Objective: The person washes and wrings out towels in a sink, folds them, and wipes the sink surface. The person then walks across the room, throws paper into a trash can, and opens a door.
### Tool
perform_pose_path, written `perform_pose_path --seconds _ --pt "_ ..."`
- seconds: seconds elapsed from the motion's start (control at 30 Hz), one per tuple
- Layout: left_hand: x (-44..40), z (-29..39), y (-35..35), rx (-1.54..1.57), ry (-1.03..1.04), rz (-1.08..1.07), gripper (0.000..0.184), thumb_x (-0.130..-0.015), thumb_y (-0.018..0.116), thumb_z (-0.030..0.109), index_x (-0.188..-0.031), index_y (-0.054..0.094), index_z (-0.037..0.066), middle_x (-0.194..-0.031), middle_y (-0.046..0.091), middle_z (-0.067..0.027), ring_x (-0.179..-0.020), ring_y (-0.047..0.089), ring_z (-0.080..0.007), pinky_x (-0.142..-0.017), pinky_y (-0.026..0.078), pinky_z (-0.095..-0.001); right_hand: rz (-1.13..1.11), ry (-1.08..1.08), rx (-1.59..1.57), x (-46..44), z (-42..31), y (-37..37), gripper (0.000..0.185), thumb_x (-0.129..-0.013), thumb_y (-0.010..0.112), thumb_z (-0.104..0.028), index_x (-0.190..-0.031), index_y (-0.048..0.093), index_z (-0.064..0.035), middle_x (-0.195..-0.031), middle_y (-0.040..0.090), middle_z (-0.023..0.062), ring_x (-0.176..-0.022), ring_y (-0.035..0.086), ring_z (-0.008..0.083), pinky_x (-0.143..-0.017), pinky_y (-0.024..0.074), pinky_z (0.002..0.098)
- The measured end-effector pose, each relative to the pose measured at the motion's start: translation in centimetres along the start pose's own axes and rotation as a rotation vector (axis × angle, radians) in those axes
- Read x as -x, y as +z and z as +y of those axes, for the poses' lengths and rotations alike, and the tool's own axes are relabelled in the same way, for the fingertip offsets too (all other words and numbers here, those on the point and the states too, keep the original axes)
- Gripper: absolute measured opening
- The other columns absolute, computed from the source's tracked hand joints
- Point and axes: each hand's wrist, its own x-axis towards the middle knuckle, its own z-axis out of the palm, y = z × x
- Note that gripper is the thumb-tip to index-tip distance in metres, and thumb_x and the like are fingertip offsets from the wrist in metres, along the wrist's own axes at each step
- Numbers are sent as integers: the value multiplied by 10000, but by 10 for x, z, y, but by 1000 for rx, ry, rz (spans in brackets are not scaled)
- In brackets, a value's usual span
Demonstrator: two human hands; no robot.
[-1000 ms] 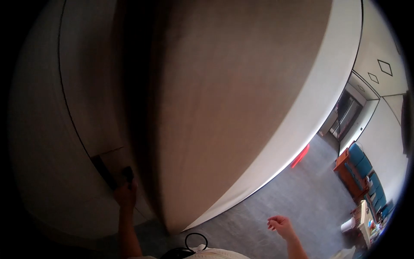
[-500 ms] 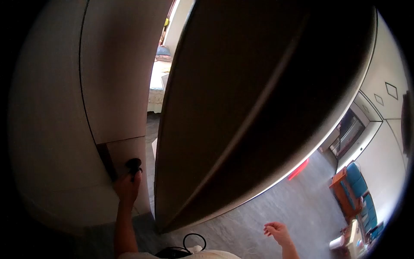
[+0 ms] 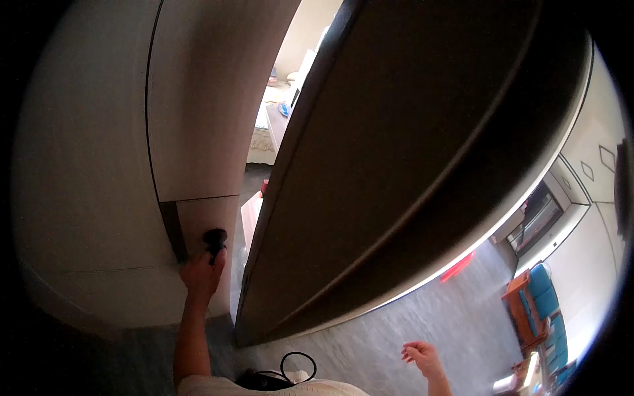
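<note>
My left hand (image 3: 203, 272) is closed around a black door knob (image 3: 214, 239) near the right edge of a pale panelled door (image 3: 198, 132). Part of the knob is covered by the fingers. On the right, my right hand (image 3: 422, 356) hangs in the air over the grey floor, its fingers loosely bent and nothing in it. Beside the door, a tall dark panel (image 3: 396, 165), curved by the lens, fills the middle of the view. Between door and panel runs a narrow gap that shows a bright room.
Through the gap, a bed with a pale cover (image 3: 262, 146) is visible. A black cable loop (image 3: 298, 354) lies at my waist. To the right are a red object (image 3: 457, 266) on the grey floor (image 3: 370, 343) and wooden seats with blue cushions (image 3: 541, 290).
The gap between the door and the dark panel has grown wider, showing more of the room. My left hand stays on the knob; my right hand has hardly moved. The view has shifted slightly.
</note>
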Motion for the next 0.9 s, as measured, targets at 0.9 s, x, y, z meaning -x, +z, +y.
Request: perform_pose_path --seconds 0.9 --pt "-3 -20 34 -67 113 143 417 -808 485 410 -626 568 43 -597 551 -126 -514 539 -263 -481 412 -383 -94 89 -28 -15 -5 41 184 -851 555 -137 -954 603 8 -814 634 59 -705 604 123 -611 486 248"
